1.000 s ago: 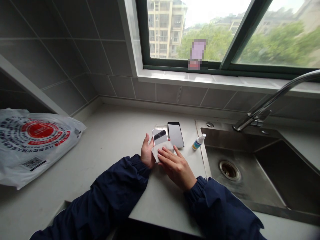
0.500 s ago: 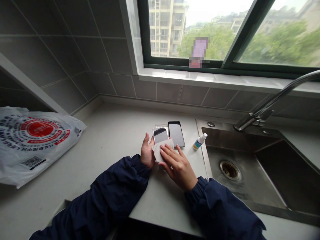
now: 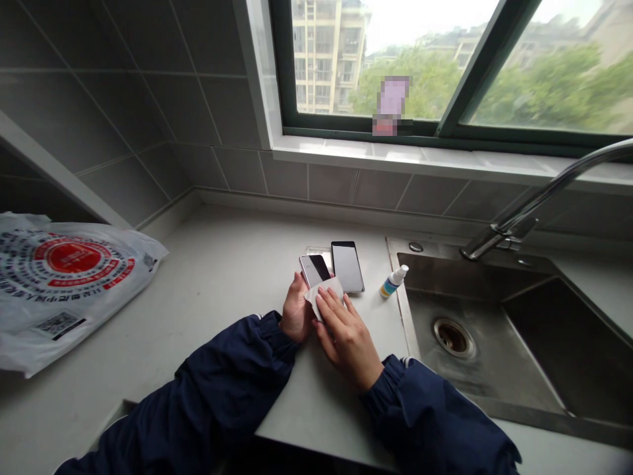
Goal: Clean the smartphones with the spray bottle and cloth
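My left hand (image 3: 295, 310) grips a phone (image 3: 314, 268) by its left edge and tilts it up off the countertop (image 3: 222, 277). A small white cloth (image 3: 326, 292) covers the phone's lower part, and my right hand (image 3: 343, 333) presses on it with the fingers laid flat. A second phone (image 3: 347, 266) lies face up just to the right. Behind both sits a clear flat thing (image 3: 316, 251), mostly hidden. A small white spray bottle (image 3: 393, 281) lies on its side beside the sink edge.
A printed white plastic bag (image 3: 64, 284) lies at the left of the countertop. The steel sink (image 3: 499, 330) with its drain and long faucet (image 3: 539, 198) fills the right. Grey tiled walls and a window ledge (image 3: 395, 155) close off the back.
My left hand has tipped the phone more upright and turned it slightly. My right hand with the cloth has shifted a little left and nearer on the screen.
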Demonstrator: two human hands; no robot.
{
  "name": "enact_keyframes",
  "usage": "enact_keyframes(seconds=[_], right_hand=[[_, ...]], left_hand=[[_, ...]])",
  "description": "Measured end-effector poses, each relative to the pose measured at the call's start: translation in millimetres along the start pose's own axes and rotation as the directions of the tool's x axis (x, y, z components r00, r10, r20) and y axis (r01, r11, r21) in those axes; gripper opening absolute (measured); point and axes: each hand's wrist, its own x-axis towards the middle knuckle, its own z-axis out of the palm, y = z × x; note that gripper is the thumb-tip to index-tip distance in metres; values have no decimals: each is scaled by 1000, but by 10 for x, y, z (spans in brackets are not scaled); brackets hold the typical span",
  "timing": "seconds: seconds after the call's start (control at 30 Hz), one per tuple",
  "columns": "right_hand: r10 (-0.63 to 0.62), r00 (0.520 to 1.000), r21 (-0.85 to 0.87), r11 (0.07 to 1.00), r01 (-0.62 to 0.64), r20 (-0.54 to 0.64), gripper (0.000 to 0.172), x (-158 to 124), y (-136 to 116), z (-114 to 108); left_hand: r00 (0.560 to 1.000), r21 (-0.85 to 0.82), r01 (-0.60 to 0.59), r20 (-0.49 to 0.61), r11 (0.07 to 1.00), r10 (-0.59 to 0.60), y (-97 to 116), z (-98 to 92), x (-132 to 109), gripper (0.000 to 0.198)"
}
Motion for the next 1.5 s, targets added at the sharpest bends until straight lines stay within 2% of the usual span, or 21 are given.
enact_keyframes(seconds=[0.17, 0.27, 0.5, 0.73, 0.83, 1.03, 1.17, 1.33, 1.5], right_hand=[[35, 999, 43, 999, -33, -36, 59, -10, -2, 37], [69, 997, 74, 995, -66, -38, 56, 0, 4, 44], [32, 999, 66, 997, -33, 17, 54, 22, -15, 18], [14, 999, 45, 999, -16, 51, 54, 5, 10, 17], [9, 997, 53, 999, -13, 78, 55, 4, 27, 10], [0, 990, 25, 1000, -4, 138, 62, 39, 103, -43], [85, 993, -39, 996, -82, 80, 63, 76, 252, -111], [159, 987, -48, 986, -160, -26, 61, 95, 364, -125], [112, 992, -3, 994, -112, -58, 57, 93, 307, -141]], left_hand=[[997, -48, 62, 50, 997, -59, -91, -31, -9, 63], [994, -45, 101, 44, 994, -99, -128, -39, -13, 59], [1000, -35, -12, -9, 999, 12, -40, 40, -6, 60], [996, -2, -13, -89, 1000, 13, 116, 67, 30, 67], [998, -6, 17, -56, 1000, -18, 98, 61, 31, 67], [985, -15, 162, 59, 987, -161, 12, -16, 36, 70], [965, 67, 185, 178, 980, -194, -28, -55, 25, 63], [954, 196, 107, 256, 975, -156, -57, -66, 1, 53], [969, 325, -59, 246, 944, -24, -29, -105, 1, 44]])
